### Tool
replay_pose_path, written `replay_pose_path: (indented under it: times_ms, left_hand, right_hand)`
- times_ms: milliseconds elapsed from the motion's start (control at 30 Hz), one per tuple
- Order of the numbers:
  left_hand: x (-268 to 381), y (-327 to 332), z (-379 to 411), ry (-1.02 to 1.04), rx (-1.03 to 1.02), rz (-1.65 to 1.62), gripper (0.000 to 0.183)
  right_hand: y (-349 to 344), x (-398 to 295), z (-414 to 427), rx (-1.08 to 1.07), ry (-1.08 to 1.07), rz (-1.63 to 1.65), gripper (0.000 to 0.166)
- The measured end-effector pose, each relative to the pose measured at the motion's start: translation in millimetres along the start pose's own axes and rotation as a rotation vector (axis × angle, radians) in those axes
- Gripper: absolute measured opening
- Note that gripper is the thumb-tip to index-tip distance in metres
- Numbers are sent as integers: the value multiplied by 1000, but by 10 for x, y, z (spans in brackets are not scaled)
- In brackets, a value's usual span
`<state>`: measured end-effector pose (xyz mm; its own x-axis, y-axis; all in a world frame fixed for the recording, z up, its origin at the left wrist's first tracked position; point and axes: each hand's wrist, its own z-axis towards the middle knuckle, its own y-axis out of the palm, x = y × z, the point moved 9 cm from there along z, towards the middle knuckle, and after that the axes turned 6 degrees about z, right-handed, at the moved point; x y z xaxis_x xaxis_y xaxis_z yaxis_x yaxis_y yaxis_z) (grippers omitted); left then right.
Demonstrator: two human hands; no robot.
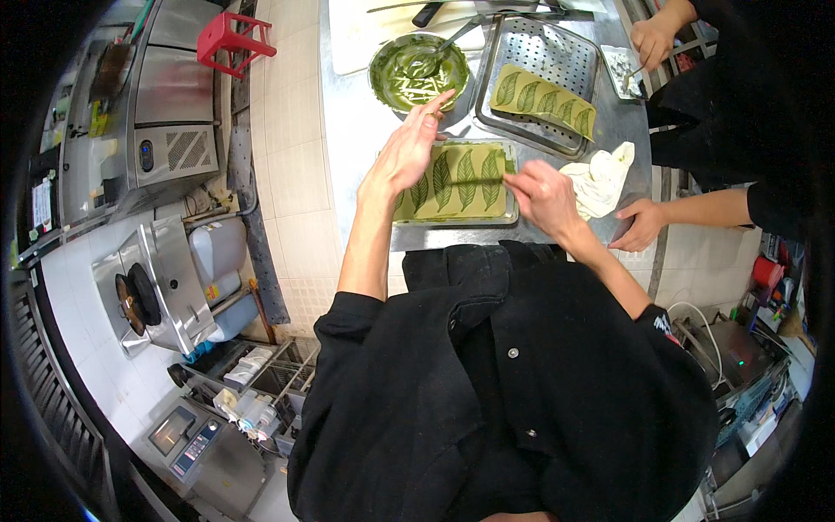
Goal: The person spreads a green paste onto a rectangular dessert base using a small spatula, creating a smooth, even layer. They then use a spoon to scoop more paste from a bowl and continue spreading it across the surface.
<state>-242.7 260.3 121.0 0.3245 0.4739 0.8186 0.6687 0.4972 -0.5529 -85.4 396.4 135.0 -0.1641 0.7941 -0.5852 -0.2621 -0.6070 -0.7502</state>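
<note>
A leaf-patterned stencil mat lies in a shallow metal tray right in front of me. My right hand grips a thin, blurred spreading tool that is held across the leaf cut-outs. Green paste shows in the cut-outs and along the tray's edge. My left hand is over the tray's left side, fingers stretched towards the metal bowl; nothing shows in it. Inside that bowl is green batter-like paste with a metal spoon. Whether my left fingers touch the rim, I cannot tell.
Beyond the tray, a second leaf stencil mat rests on a perforated metal tray. A crumpled white cloth lies at right. Another person's hands are beside the steel table, one at a small white dish.
</note>
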Motion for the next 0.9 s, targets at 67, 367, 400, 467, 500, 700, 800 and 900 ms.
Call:
replay_pose_path:
  times_ms: [67, 367, 400, 467, 500, 700, 800, 900]
  left_hand:
    - [-37, -22, 9, -57, -18, -76, 96]
    - [-306, -479, -265, -68, 117, 14, 101]
    - [-309, -490, -277, -29, 146, 7, 97]
    - [-364, -480, -316, -18, 152, 5, 95]
    - [-354, -481, -329, -12, 152, 7, 93]
    - [-473, -475, -366, -72, 167, -34, 91]
    - [-521, -490, -368, -99, 195, -128, 91]
    - [-529, -490, -347, -123, 182, -175, 94]
  right_hand:
    - [23, 82, 246, 41, -15, -52, 9]
    - [-57, -110, 167, -101, -120, 175, 14]
    - [-29, -156, 104, -141, -132, 182, 15]
    - [36, -166, 42, -189, -166, 191, 16]
    - [51, -164, 40, -193, -181, 181, 16]
    - [131, -209, 172, -198, -240, 114, 11]
    - [229, -189, 333, -163, -236, 92, 9]
    - [292, -161, 587, -85, -240, 73, 8]
